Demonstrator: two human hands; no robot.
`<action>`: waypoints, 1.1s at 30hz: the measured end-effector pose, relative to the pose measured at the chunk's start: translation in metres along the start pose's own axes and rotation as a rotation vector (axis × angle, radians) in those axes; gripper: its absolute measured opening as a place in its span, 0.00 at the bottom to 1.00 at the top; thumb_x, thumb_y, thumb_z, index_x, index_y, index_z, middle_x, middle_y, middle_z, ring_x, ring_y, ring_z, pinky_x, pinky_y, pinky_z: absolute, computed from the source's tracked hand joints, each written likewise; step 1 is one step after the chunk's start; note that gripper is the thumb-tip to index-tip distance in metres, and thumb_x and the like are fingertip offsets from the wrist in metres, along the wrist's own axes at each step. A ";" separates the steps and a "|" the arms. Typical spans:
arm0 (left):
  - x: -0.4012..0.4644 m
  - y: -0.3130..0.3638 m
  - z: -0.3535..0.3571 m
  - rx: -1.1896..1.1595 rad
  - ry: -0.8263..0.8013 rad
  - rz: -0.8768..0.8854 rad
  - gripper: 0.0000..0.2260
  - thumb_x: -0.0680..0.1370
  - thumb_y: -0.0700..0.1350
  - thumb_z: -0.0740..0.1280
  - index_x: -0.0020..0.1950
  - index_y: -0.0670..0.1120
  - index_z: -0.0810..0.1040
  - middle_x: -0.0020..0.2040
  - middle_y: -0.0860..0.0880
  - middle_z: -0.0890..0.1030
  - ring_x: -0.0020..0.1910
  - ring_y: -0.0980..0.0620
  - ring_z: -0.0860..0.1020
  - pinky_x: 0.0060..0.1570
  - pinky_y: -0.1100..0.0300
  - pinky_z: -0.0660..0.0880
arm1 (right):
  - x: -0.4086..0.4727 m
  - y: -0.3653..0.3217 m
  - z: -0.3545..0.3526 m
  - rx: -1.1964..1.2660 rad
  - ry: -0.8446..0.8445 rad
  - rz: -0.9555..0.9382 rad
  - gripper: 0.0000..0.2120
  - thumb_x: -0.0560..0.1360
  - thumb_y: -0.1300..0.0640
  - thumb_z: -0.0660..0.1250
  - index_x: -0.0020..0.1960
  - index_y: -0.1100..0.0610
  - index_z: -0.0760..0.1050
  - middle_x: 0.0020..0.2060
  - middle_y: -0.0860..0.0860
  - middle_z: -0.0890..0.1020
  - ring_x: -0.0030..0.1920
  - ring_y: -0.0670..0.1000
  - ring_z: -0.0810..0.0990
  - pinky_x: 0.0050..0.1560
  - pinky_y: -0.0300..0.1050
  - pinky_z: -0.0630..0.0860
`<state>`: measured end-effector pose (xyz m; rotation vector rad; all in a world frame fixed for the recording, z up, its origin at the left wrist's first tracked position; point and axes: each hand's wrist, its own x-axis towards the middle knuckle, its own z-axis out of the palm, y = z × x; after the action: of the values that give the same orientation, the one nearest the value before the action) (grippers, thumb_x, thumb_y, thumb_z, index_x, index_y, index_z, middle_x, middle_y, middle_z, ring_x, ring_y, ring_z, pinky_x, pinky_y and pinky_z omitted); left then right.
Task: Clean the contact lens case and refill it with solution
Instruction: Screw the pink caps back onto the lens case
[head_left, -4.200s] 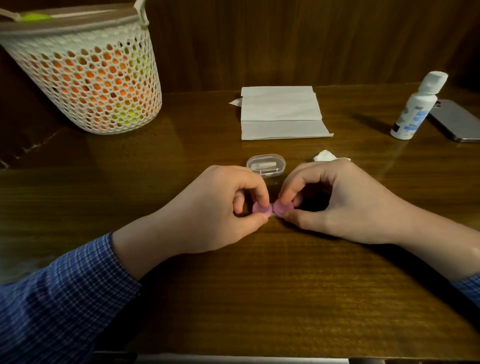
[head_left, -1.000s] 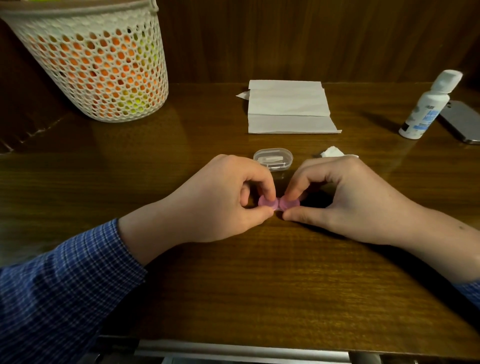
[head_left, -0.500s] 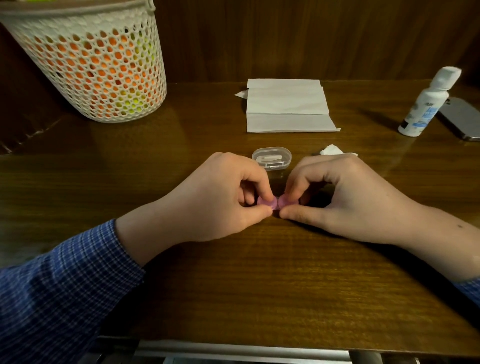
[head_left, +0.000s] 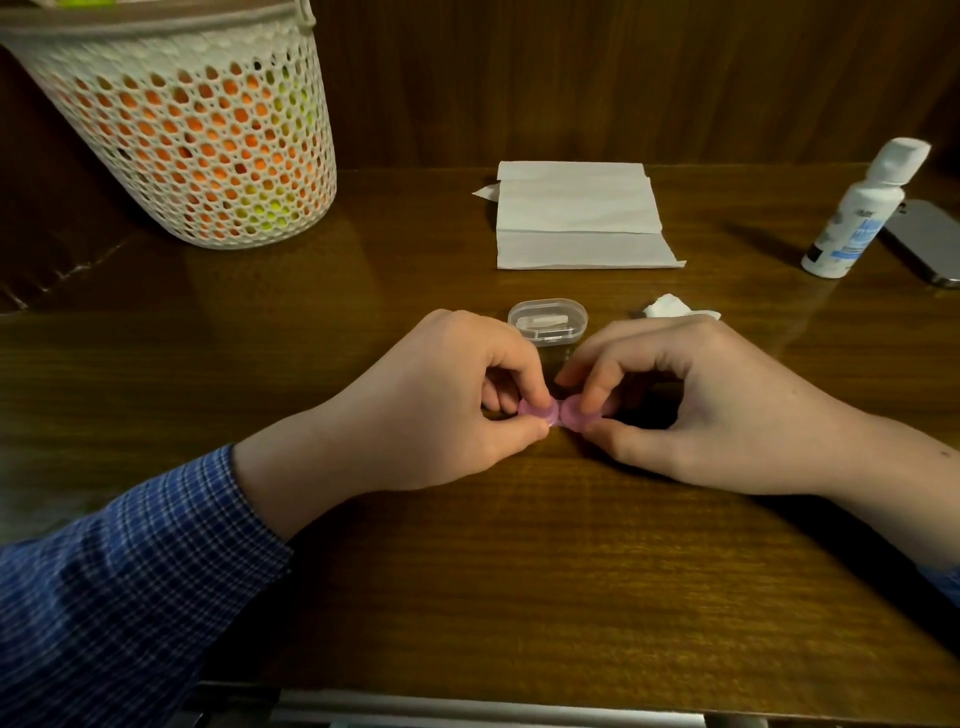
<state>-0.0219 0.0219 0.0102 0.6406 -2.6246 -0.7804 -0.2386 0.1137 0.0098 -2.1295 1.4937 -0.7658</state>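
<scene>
A dark wooden table (head_left: 519, 571) with a glossy grain runs up to a wall of brown wood panelling (head_left: 623, 78). The light is dim and warm. At the far left stands a white mesh basket (head_left: 182, 130), with orange and yellow-green shapes showing through its holes. Near the far middle lies a folded white tissue (head_left: 576, 218). At the far right a white bottle (head_left: 857, 213) with a blue label stands upright, just beside a grey phone (head_left: 930, 241) lying flat. A small crumpled wad (head_left: 670, 306) sits beyond the right hand, and a clear plastic box (head_left: 547, 321) sits just beyond the fingertips of both hands.

The pink case (head_left: 556, 413) lies at the middle of the table, between the two hands, its two round caps side by side. The left hand (head_left: 431, 405) curls over the left cap — thumb on the near edge, forefinger on the far one, pinching it. The right hand (head_left: 701, 400) does the same with the right cap, thumb below and bent forefinger on top. The other fingers of both hands are tucked in and curled. Both wrists rest on the table; a blue checked sleeve (head_left: 130, 582) covers the left forearm.
</scene>
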 end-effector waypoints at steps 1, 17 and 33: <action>0.000 0.000 0.000 -0.005 0.003 0.002 0.05 0.75 0.45 0.77 0.50 0.49 0.87 0.45 0.56 0.84 0.44 0.56 0.82 0.42 0.60 0.81 | 0.000 0.001 -0.001 0.004 -0.012 0.004 0.03 0.72 0.55 0.76 0.45 0.47 0.85 0.48 0.42 0.85 0.50 0.46 0.85 0.50 0.42 0.82; 0.001 0.000 0.000 -0.002 -0.004 -0.004 0.05 0.75 0.45 0.77 0.50 0.50 0.87 0.45 0.57 0.84 0.45 0.55 0.83 0.43 0.59 0.81 | 0.002 -0.004 0.005 -0.160 -0.003 0.064 0.15 0.71 0.38 0.69 0.50 0.45 0.85 0.40 0.41 0.81 0.44 0.44 0.79 0.39 0.34 0.74; 0.000 0.002 -0.001 -0.008 -0.012 -0.008 0.05 0.74 0.44 0.77 0.50 0.49 0.87 0.45 0.56 0.84 0.44 0.55 0.83 0.42 0.58 0.82 | 0.001 0.000 0.004 -0.096 -0.010 0.078 0.14 0.69 0.38 0.71 0.49 0.44 0.84 0.38 0.42 0.83 0.41 0.45 0.81 0.34 0.35 0.75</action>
<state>-0.0224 0.0226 0.0120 0.6464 -2.6302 -0.7993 -0.2353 0.1128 0.0069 -2.1259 1.6282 -0.6676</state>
